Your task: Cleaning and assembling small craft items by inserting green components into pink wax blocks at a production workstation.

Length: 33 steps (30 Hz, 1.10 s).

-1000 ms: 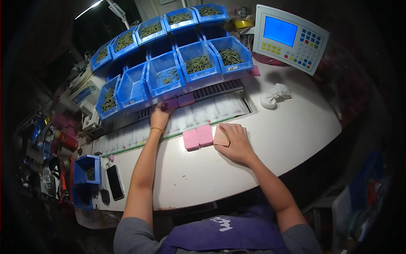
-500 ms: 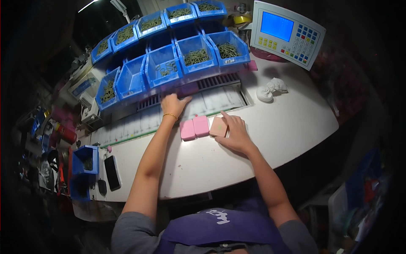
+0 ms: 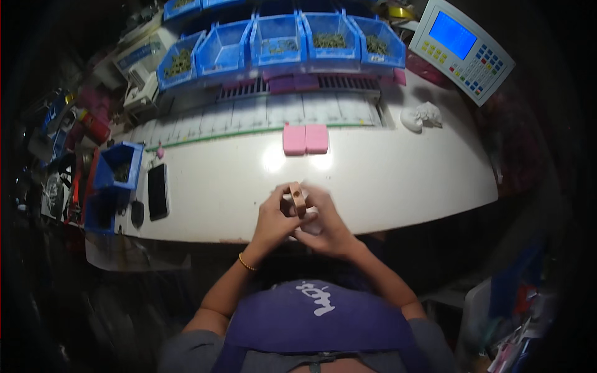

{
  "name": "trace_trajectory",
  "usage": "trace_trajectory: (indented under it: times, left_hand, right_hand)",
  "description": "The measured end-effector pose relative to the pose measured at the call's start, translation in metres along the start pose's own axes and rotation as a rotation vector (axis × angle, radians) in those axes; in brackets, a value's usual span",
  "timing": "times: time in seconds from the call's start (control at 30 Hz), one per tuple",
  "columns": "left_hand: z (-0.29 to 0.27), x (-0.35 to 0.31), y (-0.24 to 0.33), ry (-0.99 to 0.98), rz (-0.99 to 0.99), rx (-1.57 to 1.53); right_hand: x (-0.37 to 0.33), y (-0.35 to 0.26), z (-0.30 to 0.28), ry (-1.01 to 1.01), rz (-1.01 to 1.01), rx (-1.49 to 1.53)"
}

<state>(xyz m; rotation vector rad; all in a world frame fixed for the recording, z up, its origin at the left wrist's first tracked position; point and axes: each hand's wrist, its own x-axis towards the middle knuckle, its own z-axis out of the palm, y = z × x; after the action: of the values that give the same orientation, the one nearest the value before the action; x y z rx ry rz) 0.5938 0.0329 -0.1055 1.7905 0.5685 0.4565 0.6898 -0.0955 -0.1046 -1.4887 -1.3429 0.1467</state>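
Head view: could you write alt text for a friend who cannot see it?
A person's left hand holds a small tan block near the front edge of a white table, with the blurred right hand close beside it. Beyond lie two pink blocks side by side, then a row of blue bins.

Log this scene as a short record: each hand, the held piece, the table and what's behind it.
Left hand: gripping the tan block
Right hand: close beside the block, blurred; grip unclear
Block: narrow side toward the camera, dark round spot on it
Table: two pink blocks side by side, ahead of the hands
Table, left: phone
Table, right: crumpled white bundle
Behind: blue bins, several with green pieces
Upper right: keypad panel, blue screen lit
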Motion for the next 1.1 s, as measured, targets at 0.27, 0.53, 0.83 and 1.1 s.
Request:
trace_trajectory:
  times: [0.27, 0.53, 0.83, 1.1]
  left_hand:
    - [0.004, -0.013, -0.004, -0.022, 0.212, -0.063]
    - [0.006, -0.022, -0.005, 0.057, 0.304, -0.03]
    - [-0.012, -0.021, -0.009, 0.027, -0.008, -0.548]
    - [-0.044, -0.022, -0.001, -0.051, -0.16, -0.361]
  right_hand:
    - [0.001, -0.006, -0.011, -0.213, 0.455, 0.183]
    - [-0.009, -0.013, 0.007, -0.116, 0.563, 0.47]
    - [-0.01, 0.028, -0.004, 0.251, 0.604, 0.582]
    - [-0.008, 0.023, -0.01, 0.095, 0.683, 0.258]
